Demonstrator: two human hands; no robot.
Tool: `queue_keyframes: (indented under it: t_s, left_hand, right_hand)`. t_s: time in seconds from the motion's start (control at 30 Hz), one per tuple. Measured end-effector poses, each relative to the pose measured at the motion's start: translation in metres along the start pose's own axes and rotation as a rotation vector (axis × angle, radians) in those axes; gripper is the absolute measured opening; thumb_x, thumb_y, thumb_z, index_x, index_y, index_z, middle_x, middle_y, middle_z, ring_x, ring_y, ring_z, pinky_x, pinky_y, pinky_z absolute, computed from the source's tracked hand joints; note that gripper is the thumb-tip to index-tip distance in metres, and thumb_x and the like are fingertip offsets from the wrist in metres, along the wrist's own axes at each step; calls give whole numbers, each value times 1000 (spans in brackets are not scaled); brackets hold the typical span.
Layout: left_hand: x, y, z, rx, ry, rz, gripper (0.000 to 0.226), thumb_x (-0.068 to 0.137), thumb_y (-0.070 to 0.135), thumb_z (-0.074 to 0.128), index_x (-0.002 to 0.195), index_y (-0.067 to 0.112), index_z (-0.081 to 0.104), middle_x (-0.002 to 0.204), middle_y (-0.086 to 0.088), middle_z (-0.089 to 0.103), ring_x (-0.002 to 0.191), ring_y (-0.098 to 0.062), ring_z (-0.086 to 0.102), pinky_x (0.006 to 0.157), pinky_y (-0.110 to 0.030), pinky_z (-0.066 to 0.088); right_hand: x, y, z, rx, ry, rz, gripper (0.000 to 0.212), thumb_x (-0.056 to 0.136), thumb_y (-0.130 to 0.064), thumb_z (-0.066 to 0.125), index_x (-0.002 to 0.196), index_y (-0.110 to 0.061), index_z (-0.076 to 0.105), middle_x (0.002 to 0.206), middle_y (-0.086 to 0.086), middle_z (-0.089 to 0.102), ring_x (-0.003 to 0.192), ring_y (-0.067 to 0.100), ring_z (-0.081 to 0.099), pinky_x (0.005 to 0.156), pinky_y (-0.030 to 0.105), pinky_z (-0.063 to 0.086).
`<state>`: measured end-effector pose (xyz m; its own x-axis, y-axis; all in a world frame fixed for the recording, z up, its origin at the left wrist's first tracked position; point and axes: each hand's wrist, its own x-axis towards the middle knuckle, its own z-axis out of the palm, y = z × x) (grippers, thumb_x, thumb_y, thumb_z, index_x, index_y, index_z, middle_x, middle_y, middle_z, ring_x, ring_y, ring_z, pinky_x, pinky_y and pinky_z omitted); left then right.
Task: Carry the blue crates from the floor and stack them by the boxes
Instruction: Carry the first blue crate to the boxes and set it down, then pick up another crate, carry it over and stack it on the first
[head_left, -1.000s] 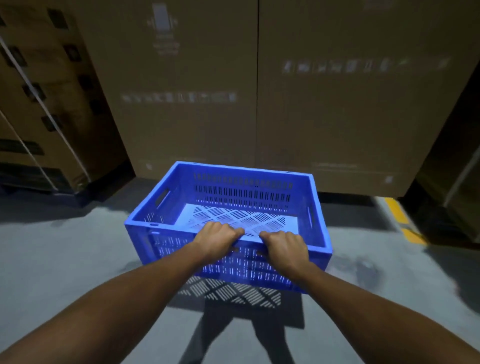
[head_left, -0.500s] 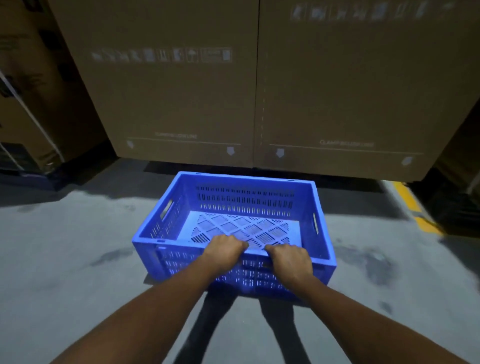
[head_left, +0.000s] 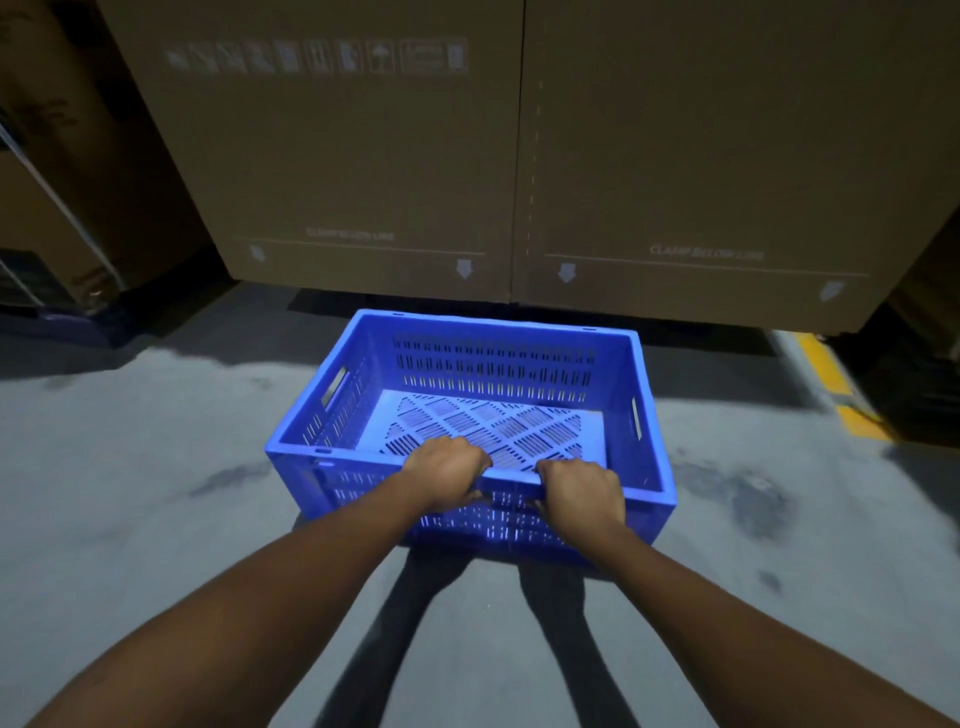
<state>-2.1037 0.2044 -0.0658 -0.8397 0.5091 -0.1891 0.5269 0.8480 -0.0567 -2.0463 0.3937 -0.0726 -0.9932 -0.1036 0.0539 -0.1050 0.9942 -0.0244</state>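
In the head view, the blue crate (head_left: 493, 358) is low on the grey floor (head_left: 130, 519), just in front of the two big cardboard boxes (head_left: 337, 156). Its far wall is near their bottom edge but does not touch it, and a dark strip of floor shows between them. The crate is empty and upright, turned a little against the line of the boxes.

The left hand (head_left: 447, 470) and the right hand (head_left: 582, 491) both grip the near long rim, close to each other, with the fingers curled over the rim into the inside.

One second ago a patch of light in a grid pattern lay on the floor under the crate, so it was clearly in the air. Half a second ago it was lower. Now this patch is gone and the near bottom edge seems to meet the floor. The shadows of the arms cover the contact, so I cannot be sure that it fully rests. The grip of both hands is the same as before.

I judge that the carrying of this crate is almost finished. No other crate is visible here, so this one probably becomes the base of the stack, and the hands must only let go and return for the next one
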Motion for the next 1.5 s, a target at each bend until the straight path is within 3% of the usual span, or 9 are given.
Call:
queue_keyframes:
  t_s: [0.27,0.4,0.5,0.57,0.63,0.83,1.1,1.3,1.5]
  left_hand:
    - [-2,6,0,49,44,-49,38,85,53,64,102,20,61,104,-9,67,99,-34,63,79,-39,51]
    - [-4,16,2,47,57,-110,65,84,54,66,132,17,40,121,-13,62,116,-34,56,90,-44,46]
    - [-17,17,-1,58,27,-121,114,80,65,63,154,17,-8,160,-19,14,147,-39,11,112,-63,18]
    - [-35,16,-11,35,-1,-84,113,83,73,49,151,18,-22,162,-13,-13,149,-35,-10,115,-65,6]
    - [-60,15,-31,-93,-19,-66,99,89,73,33,150,21,-24,162,-8,-19,149,-29,-16,117,-62,3]
    - [-140,9,-155,-280,-5,-105,84,94,67,26,153,24,-18,162,-5,-17,149,-22,-16,121,-52,3]
    - [-247,26,-423,-417,133,-148,79,95,63,30,156,21,2,164,-8,-6,151,-25,-8,121,-50,11]
    - [-354,41,-632,-496,326,-148,71,97,59,32,155,21,17,164,-7,1,151,-23,-3,120,-48,16]
    - [-426,63,-734,-498,484,-84,65,98,55,34,153,23,22,164,-6,6,151,-23,1,119,-49,21]
  right_hand:
    - [1,-2,-5,-13,-32,11,22,84,-36,64,102,-25,60,97,3,70,91,29,66,72,34,47]
    - [1,-8,-1,-50,-91,42,44,81,-36,67,120,-26,50,116,4,60,108,29,56,85,41,41]
    - [-5,-8,-5,-49,-143,44,74,79,-44,69,140,-27,32,139,10,39,125,33,39,93,49,38]
    - [-12,-8,-21,-14,-223,-5,89,79,-49,70,149,-27,19,154,13,16,136,37,24,99,54,36]
    - [-20,-9,-51,15,-250,-80,96,80,-48,70,152,-27,11,160,12,2,142,37,14,103,56,34]
    - [-50,-26,-200,59,-214,-150,98,81,-41,71,153,-26,7,159,14,5,140,37,17,100,55,39]
    - [-118,-49,-482,153,-225,-84,96,83,-39,68,154,-23,6,157,16,8,138,38,22,99,51,43]
    - [-175,-71,-715,322,-24,-9,89,83,-33,70,153,-19,17,153,15,24,133,36,31,99,49,45]
    - [-224,-89,-828,413,169,-16,82,85,-31,69,151,-16,23,150,14,28,133,34,32,104,45,39]
